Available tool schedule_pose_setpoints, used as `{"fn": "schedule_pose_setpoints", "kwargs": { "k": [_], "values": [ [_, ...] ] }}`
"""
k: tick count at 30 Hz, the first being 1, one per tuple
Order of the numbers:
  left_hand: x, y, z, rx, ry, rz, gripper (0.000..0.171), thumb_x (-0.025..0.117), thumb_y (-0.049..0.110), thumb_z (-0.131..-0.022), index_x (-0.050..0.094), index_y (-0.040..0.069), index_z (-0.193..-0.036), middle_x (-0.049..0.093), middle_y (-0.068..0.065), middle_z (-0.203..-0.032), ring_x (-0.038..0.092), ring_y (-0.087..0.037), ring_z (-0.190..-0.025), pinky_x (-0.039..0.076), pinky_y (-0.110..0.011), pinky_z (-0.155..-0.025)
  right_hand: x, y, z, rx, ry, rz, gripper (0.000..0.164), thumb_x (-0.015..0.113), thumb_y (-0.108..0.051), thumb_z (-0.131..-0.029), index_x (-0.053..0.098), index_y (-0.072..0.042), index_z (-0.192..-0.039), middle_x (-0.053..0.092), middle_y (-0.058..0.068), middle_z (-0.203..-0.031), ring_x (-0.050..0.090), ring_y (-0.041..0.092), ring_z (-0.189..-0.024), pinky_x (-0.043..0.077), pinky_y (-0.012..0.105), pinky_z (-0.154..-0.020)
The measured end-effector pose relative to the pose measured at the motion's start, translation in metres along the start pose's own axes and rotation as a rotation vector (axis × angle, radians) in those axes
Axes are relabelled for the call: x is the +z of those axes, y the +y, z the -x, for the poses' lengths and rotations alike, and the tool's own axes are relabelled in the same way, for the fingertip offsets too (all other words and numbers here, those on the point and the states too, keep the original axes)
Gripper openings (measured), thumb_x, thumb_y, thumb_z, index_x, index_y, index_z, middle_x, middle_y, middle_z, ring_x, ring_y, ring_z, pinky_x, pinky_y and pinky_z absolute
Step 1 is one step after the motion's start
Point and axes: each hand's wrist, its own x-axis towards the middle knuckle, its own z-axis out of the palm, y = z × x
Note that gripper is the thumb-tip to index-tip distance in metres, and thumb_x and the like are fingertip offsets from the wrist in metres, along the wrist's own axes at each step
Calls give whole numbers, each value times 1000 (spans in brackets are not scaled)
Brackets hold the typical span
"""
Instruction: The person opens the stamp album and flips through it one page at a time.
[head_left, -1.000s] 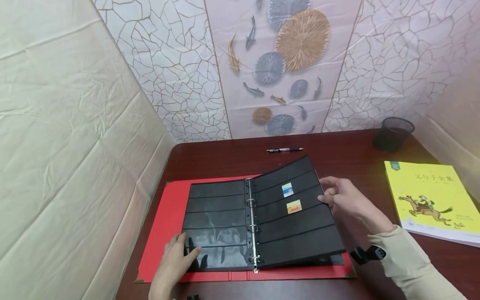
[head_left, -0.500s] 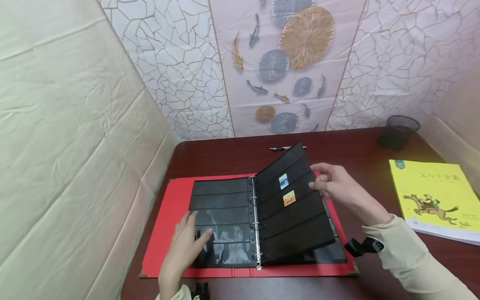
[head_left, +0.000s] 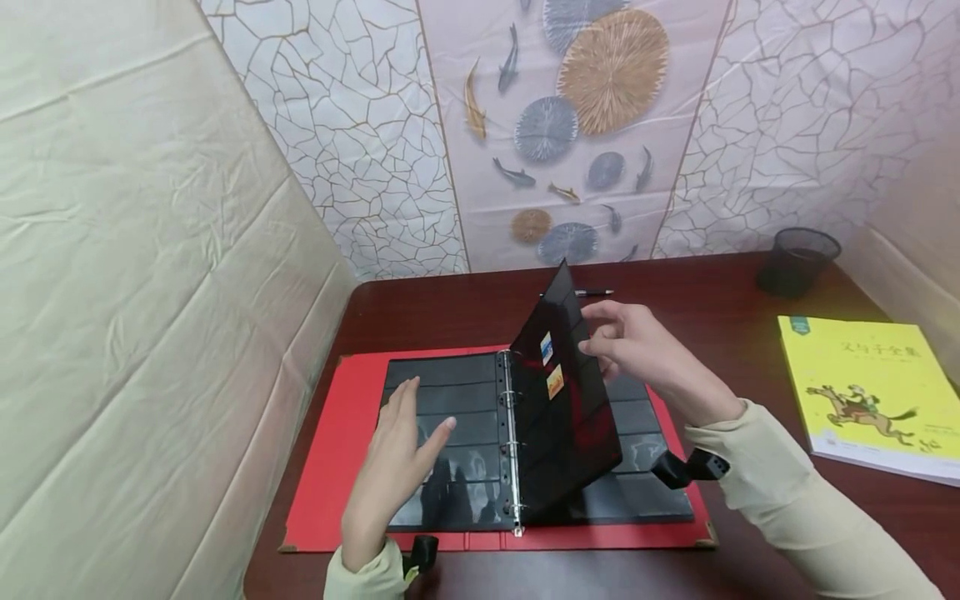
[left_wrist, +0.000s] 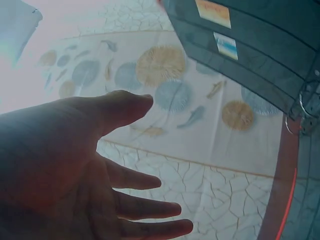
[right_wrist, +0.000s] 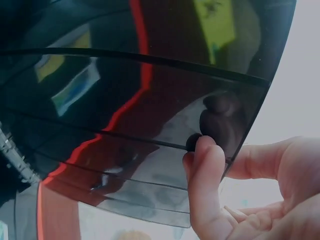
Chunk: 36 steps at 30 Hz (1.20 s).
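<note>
A red ring binder (head_left: 330, 454) lies spread on the table, holding black pocket pages on metal rings (head_left: 512, 454). My right hand (head_left: 648, 354) pinches the outer edge of one black page (head_left: 562, 442), which stands steeply tilted up from the rings. That page carries a blue-and-white stamp (head_left: 547, 347) and an orange stamp (head_left: 555, 382). In the right wrist view, thumb and finger grip the glossy page (right_wrist: 165, 120) on both sides. My left hand (head_left: 393, 458) is raised over the left page (head_left: 442, 400), fingers straight and thumb spread, holding nothing.
A yellow book (head_left: 862, 392) lies to the right of the binder. Behind it stands a black mesh pen cup (head_left: 797, 267). A pen (head_left: 596, 292) lies at the back, partly hidden by the raised page. Fabric walls (head_left: 225, 333) enclose the table.
The stamped page has swung up and leftward with my right hand, uncovering more of the page beneath. My left hand has lifted off the left page and moved slightly right.
</note>
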Motion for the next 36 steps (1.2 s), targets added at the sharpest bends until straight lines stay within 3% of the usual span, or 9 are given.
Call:
{"fn": "schedule_pose_setpoints", "kwargs": {
  "k": [10,18,21,25,28,36],
  "values": [
    [-3,20,-11,35,40,43,80,68,38,-97,30,-1,-156,31,-22,-160,33,-41,-144,32,-66,-109,19,-27,-15,-43,-30,-13,56,61,1,-95,40,9,-146,65,11,-74,60,19,-59,57,33,-59],
    [-7,38,-12,123,41,152,79,61,44,-100,28,3,-158,31,-18,-161,35,-40,-144,31,-66,-110,42,-41,-25,-95,-64,7,54,60,2,-94,42,8,-144,64,12,-71,61,20,-58,58,35,-59],
    [-8,43,-8,152,58,185,79,59,47,-100,29,4,-158,43,-18,-154,55,-37,-125,47,-58,-98,52,-47,-29,-88,-81,7,54,60,0,-94,42,6,-145,66,12,-72,64,21,-60,59,39,-61],
    [-8,47,-5,187,77,232,79,57,48,-99,30,3,-158,50,-12,-150,64,-29,-107,56,-44,-78,66,-55,-35,-95,-102,14,53,59,-2,-95,43,4,-145,67,13,-73,66,23,-60,59,42,-63],
    [-7,48,-4,190,62,262,81,57,50,-98,29,3,-158,46,-10,-154,63,-30,-116,59,-43,-78,78,-59,-40,-98,-116,18,54,58,-2,-94,42,3,-145,67,13,-71,67,23,-59,59,40,-61],
    [-5,42,0,163,18,287,81,62,45,-96,31,0,-157,51,-11,-150,68,-26,-109,55,-29,-66,102,-61,-48,-88,-140,56,59,60,-3,-95,36,1,-149,66,12,-69,67,22,-56,58,36,-57]
  ]
}}
